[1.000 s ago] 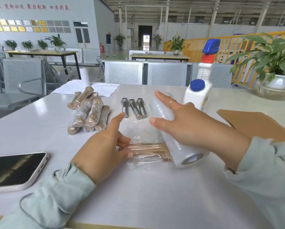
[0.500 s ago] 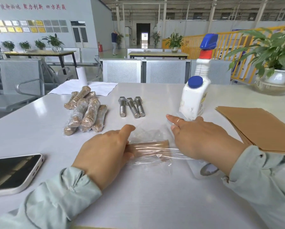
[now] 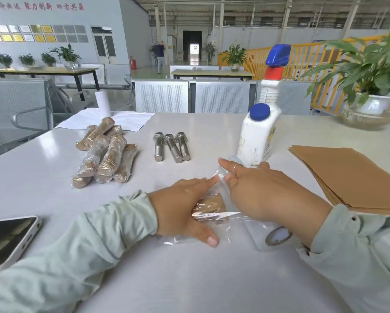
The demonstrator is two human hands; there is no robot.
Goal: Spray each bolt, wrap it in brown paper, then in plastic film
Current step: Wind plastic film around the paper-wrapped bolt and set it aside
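A bolt wrapped in brown paper (image 3: pixel 211 205) lies on the white table under a sheet of plastic film (image 3: pixel 216 216). My left hand (image 3: pixel 185 211) lies flat over its left part, fingers straight, pressing it and the film down. My right hand (image 3: pixel 264 193) rests over the roll of plastic film (image 3: pixel 271 236), fingers stretched forward along it. Three bare steel bolts (image 3: pixel 171 146) lie side by side farther back. A pile of several wrapped bolts (image 3: pixel 106 158) sits to their left. A white spray bottle (image 3: pixel 260 134) stands behind my right hand.
A stack of brown paper sheets (image 3: pixel 347 175) lies at the right. A phone (image 3: pixel 6 240) lies at the near left edge. A white cloth (image 3: pixel 112 119) and a potted plant (image 3: pixel 372 105) sit at the back of the table (image 3: pixel 212 279).
My right hand drew the film roll to the right and nearer, stretching film over the paper-wrapped bolt. My left hand slid over the bolt and flattened onto it.
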